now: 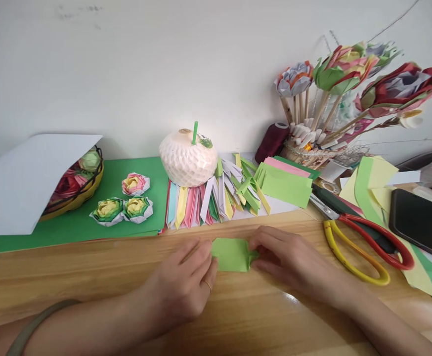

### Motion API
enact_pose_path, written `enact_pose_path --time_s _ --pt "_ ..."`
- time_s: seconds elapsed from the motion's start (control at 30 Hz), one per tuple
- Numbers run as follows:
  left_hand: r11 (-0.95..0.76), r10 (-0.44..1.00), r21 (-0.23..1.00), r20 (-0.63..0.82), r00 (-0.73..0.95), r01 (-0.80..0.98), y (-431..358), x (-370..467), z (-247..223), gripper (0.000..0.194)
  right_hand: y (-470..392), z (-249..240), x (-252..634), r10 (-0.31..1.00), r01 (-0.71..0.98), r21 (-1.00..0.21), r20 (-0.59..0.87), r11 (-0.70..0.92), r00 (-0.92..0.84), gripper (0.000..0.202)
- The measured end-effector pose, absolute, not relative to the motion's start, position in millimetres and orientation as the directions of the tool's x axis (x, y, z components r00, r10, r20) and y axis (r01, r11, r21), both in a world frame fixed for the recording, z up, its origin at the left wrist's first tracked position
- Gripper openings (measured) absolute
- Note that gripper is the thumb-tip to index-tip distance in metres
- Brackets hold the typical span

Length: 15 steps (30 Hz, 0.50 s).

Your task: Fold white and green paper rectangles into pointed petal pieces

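A small light green piece of paper (pixel 231 254) lies on the wooden table in front of me, with its right end folded up a little. My left hand (pixel 190 279) pinches its left edge, fingers together; a thin ring is on one finger. At the opposite end, my right hand (pixel 280 254) has its fingertips closed on the folded corner. Just beyond the paper, folded paper strips (pixel 216 200) in many colours lie in a row. Both thumbs are partly hidden.
Three paper flowers (pixel 137 206) sit on green sheets, left, beside a basket (pixel 97 183) under white paper (pixel 34 183). A textured white round object (pixel 188 157) stands centre. Scissors (pixel 353 227), a phone (pixel 419 221), green cards (pixel 284 183) and flowers on sticks (pixel 344 69) are right.
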<state>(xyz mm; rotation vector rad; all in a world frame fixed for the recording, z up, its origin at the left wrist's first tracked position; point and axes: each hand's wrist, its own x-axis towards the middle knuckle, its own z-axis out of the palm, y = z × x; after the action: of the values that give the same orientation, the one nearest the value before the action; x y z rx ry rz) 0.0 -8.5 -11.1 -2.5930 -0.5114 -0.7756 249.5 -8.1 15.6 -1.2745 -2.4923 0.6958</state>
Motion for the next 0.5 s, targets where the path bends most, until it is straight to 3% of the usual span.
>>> enact_pose_path --time_s 0.17,0.37,0.5 --pt "-0.904 0.233 -0.143 0.624 0.746 0.402 1 3 -10 0.022 -8 19 247 0.792 0.688 -0.480 0.023 0.545 -0.611 0.009" --pt "-0.922 0.182 -0.163 0.617 0.765 0.351 8 0 -9 0.030 -9 22 246 0.730 0.658 -0.333 0.173 0.675 -0.661 0.017" --pt "-0.922 0.242 -0.104 0.599 0.763 0.374 12 -1 -8 0.025 -9 21 245 0.737 0.674 -0.328 0.126 0.662 -0.664 0.020"
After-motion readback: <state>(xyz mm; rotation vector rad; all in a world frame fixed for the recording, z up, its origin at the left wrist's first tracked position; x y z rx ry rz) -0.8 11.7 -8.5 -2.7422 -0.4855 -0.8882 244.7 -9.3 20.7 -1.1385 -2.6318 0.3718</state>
